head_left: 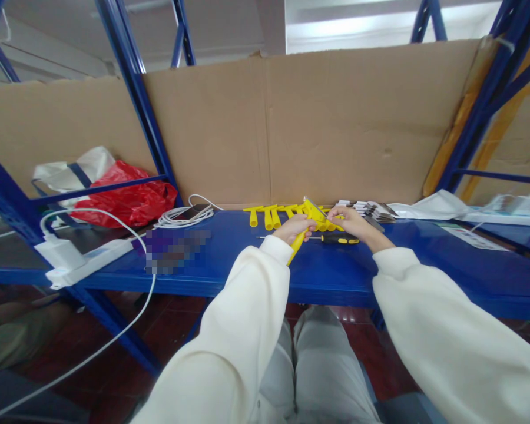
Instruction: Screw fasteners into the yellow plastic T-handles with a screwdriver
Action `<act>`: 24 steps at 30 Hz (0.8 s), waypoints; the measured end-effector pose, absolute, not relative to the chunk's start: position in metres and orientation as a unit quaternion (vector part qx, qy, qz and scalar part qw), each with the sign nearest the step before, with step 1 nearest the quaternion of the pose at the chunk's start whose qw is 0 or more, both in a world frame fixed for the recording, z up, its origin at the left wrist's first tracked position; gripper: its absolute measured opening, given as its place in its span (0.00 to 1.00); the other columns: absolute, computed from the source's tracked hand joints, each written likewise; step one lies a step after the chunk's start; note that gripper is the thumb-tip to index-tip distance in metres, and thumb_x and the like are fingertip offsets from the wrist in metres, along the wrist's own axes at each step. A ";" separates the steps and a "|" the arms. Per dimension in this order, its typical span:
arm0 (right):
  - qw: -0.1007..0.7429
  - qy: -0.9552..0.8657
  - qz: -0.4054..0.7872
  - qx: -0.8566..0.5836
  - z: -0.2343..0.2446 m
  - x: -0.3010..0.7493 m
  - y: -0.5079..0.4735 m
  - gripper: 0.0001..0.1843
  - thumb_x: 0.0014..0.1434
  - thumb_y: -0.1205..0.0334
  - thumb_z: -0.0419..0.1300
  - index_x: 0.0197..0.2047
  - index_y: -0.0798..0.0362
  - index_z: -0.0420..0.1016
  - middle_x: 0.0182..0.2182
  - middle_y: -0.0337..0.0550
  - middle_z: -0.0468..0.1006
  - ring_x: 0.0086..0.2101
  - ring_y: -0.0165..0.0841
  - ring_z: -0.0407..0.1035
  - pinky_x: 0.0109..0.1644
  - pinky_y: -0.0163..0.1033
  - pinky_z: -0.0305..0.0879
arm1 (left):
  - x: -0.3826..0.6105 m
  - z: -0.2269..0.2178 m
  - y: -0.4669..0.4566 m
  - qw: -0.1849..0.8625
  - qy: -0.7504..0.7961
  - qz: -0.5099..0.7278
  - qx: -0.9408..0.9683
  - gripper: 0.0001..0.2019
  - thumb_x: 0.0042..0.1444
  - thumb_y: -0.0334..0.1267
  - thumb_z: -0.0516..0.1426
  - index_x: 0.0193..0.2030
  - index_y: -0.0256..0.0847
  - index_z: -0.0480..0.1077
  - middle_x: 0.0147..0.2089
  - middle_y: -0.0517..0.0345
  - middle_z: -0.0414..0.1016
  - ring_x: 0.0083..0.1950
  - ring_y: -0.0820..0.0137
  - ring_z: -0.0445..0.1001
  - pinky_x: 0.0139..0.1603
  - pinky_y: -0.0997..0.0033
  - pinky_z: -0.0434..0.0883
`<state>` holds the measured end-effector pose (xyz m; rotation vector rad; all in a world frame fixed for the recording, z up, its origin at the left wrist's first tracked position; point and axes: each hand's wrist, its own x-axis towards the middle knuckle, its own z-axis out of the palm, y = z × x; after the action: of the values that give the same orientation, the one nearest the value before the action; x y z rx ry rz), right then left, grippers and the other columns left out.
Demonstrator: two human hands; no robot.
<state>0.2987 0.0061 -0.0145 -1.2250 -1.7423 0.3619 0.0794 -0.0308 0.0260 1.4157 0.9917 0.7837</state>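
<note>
My left hand (294, 227) is closed around a yellow plastic tool (308, 219) that it holds tilted over the blue shelf (247, 265). At the tool's upper end my right hand (351, 220) has its fingers pinched on the tool. A screwdriver with a black and yellow handle (331, 238) lies on the shelf just under both hands. A row of several more yellow plastic pieces (271, 214) lies right behind the hands against the cardboard wall.
A brown cardboard sheet (335, 123) backs the shelf. To the left lie a phone on coiled white cable (186, 214), a white power strip (77, 260) and a red plastic bag (128, 197). Small dark packets (373, 208) and white bags (437, 207) lie to the right. Blue rack posts (145, 112) stand at both sides.
</note>
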 end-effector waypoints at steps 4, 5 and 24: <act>0.467 -0.715 0.147 -0.499 -0.015 0.291 0.006 0.06 0.53 0.59 0.68 0.26 0.47 0.77 0.38 0.44 0.84 0.47 0.44 0.79 0.64 0.54 0.72 | 0.078 0.027 -0.032 0.603 0.418 0.323 0.598 0.17 0.66 0.19 0.54 0.30 0.43 0.63 0.20 0.70 0.61 0.17 0.78 0.55 0.19 0.80 0.55; 0.468 -0.713 0.148 -0.502 -0.016 0.290 0.007 0.06 0.53 0.60 0.68 0.26 0.47 0.77 0.38 0.45 0.84 0.47 0.44 0.79 0.65 0.54 0.72 | 0.078 0.027 -0.032 0.605 0.417 0.319 0.599 0.17 0.67 0.19 0.54 0.30 0.43 0.62 0.19 0.70 0.60 0.17 0.79 0.55 0.19 0.80 0.54; 0.503 -0.625 0.240 -0.547 -0.024 0.283 0.009 0.16 0.51 0.58 0.77 0.39 0.47 0.76 0.44 0.45 0.83 0.52 0.43 0.78 0.68 0.56 0.71 | 0.074 0.021 -0.030 0.667 0.395 0.303 0.554 0.14 0.70 0.22 0.55 0.35 0.43 0.63 0.21 0.73 0.60 0.16 0.80 0.54 0.17 0.83 0.54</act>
<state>0.2831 0.0089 -0.0236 -1.3205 -1.5106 0.5793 0.0745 -0.0298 0.0215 1.2500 0.8909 0.6846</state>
